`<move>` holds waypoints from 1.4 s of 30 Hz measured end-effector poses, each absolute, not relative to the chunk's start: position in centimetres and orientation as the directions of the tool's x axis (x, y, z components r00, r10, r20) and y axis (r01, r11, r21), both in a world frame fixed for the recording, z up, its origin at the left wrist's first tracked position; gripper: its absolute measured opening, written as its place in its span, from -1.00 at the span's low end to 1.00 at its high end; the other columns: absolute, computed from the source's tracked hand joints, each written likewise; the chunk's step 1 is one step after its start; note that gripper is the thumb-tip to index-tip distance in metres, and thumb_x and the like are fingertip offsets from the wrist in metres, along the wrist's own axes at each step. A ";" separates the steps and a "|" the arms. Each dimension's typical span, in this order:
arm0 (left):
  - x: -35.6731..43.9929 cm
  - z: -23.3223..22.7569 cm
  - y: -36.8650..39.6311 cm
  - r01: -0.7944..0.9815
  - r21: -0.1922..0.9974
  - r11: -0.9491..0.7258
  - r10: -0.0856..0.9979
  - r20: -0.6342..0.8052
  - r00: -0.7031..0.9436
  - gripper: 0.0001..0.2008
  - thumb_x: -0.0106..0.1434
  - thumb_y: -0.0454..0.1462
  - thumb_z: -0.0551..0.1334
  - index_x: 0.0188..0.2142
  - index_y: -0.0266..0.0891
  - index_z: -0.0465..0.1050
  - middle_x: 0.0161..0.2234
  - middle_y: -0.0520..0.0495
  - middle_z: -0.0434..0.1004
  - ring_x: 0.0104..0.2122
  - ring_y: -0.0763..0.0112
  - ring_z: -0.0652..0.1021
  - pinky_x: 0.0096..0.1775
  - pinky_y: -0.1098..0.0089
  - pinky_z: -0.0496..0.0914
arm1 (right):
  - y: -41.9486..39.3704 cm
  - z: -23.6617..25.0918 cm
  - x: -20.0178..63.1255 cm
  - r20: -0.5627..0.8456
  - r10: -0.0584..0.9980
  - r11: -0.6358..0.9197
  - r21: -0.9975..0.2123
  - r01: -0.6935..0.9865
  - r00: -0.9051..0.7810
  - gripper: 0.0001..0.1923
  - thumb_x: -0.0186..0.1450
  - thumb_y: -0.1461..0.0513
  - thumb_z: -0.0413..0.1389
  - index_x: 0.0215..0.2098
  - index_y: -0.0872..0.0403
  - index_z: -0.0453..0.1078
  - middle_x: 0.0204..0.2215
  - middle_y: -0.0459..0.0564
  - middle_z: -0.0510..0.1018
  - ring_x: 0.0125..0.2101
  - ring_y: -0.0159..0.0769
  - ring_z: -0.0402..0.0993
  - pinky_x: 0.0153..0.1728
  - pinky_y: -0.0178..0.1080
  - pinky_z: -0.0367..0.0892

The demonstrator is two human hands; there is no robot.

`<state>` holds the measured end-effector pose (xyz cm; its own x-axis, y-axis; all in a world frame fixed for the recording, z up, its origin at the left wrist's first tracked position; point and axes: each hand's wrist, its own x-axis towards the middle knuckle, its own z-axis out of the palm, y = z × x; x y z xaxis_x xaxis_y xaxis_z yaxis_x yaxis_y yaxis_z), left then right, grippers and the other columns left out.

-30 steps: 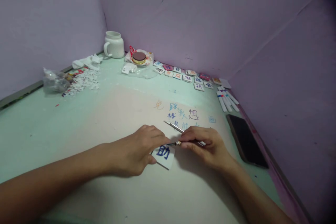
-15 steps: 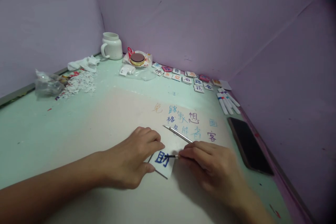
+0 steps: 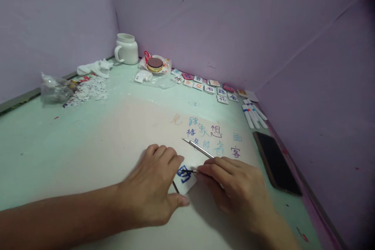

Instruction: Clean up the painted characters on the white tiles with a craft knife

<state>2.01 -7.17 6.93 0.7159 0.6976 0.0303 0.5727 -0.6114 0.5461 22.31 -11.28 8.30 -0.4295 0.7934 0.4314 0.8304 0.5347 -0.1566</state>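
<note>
My left hand (image 3: pixel 154 187) lies flat on the table, fingers pressing down a small white card (image 3: pixel 185 177) with a blue written character. My right hand (image 3: pixel 234 187) pinches a thin dark-tipped tool (image 3: pixel 191 171) whose tip rests on the card's right side. A second slim silver tool (image 3: pixel 197 148) lies on the table just beyond my right fingers. Both hands work over a pale sheet (image 3: pixel 152 133) bearing several coloured characters.
A black phone (image 3: pixel 277 162) lies to the right. Marker pens (image 3: pixel 253 113) and a row of small character tiles (image 3: pixel 211 86) sit along the far wall. A white mug (image 3: pixel 126 49), a round tin (image 3: pixel 154 64), paper scraps (image 3: pixel 88 90) and a plastic bag (image 3: pixel 54 91) are at far left.
Both hands and the card have slid toward me. My left hand has spread flatter over the card, hiding more of the blue character. The silver tool stays where it was.
</note>
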 end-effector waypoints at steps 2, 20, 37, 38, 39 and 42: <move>2.1 6.8 -7.4 0.567 0.550 -0.613 0.693 0.030 0.721 -0.61 0.06 -0.21 0.33 -0.12 -0.21 0.33 -0.21 -0.13 0.35 -0.17 0.11 0.35 -0.06 0.03 0.20 | -11.3 8.3 22.2 0.434 0.790 0.538 -0.150 0.830 -0.433 -0.80 0.30 0.29 0.03 -0.41 0.07 0.48 -0.53 -0.09 0.58 -0.55 -0.34 0.49 -0.56 -0.30 0.26; 1.7 6.4 -7.2 0.547 0.551 -0.630 0.688 0.069 0.722 -0.65 0.03 -0.26 0.31 -0.16 -0.21 0.34 -0.21 -0.14 0.35 -0.18 0.12 0.36 -0.08 0.05 0.20 | -11.6 8.4 21.3 0.367 0.850 0.447 -0.125 0.886 -0.378 -0.75 0.30 0.28 0.00 -0.47 0.04 0.47 -0.61 -0.11 0.50 -0.60 -0.36 0.45 -0.61 -0.28 0.14; 1.8 6.3 -7.0 0.523 0.612 -0.593 0.682 0.037 0.730 -0.68 0.01 -0.31 0.32 -0.20 -0.26 0.38 -0.22 -0.15 0.30 -0.18 0.11 0.31 -0.09 0.05 0.26 | -10.2 8.1 22.3 0.364 0.786 0.577 -0.145 0.803 -0.499 -0.78 0.30 0.29 0.03 -0.42 0.05 0.49 -0.56 -0.10 0.56 -0.55 -0.37 0.45 -0.54 -0.32 0.18; 1.8 6.2 -7.0 0.516 0.617 -0.594 0.682 0.045 0.730 -0.69 0.01 -0.31 0.32 -0.20 -0.26 0.38 -0.22 -0.15 0.30 -0.19 0.11 0.31 -0.09 0.05 0.26 | -10.0 8.1 22.4 0.358 0.779 0.592 -0.146 0.793 -0.516 -0.78 0.31 0.29 0.03 -0.42 0.05 0.49 -0.55 -0.10 0.56 -0.55 -0.37 0.45 -0.54 -0.32 0.18; 1.8 6.1 -7.0 0.511 0.621 -0.595 0.681 0.051 0.730 -0.69 0.01 -0.32 0.32 -0.21 -0.26 0.38 -0.22 -0.14 0.30 -0.19 0.12 0.31 -0.09 0.05 0.27 | -9.7 8.1 22.6 0.348 0.772 0.606 -0.150 0.781 -0.532 -0.79 0.30 0.29 0.04 -0.42 0.05 0.49 -0.55 -0.10 0.56 -0.55 -0.38 0.44 -0.54 -0.32 0.18; 1.8 6.0 -6.8 0.499 0.633 -0.592 0.676 0.053 0.735 -0.68 0.00 -0.33 0.32 -0.21 -0.26 0.39 -0.21 -0.14 0.29 -0.18 0.13 0.31 -0.09 0.05 0.27 | -9.0 8.1 23.1 0.311 0.748 0.653 -0.186 0.734 -0.586 -0.79 0.30 0.31 0.03 -0.41 0.04 0.48 -0.54 -0.11 0.56 -0.53 -0.40 0.43 -0.51 -0.34 0.19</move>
<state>1.82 -6.84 5.97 0.7353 0.6756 0.0530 0.4985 -0.5923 0.6330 23.07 -9.01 8.09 -0.5864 0.7480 0.3108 0.7341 0.6530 -0.1865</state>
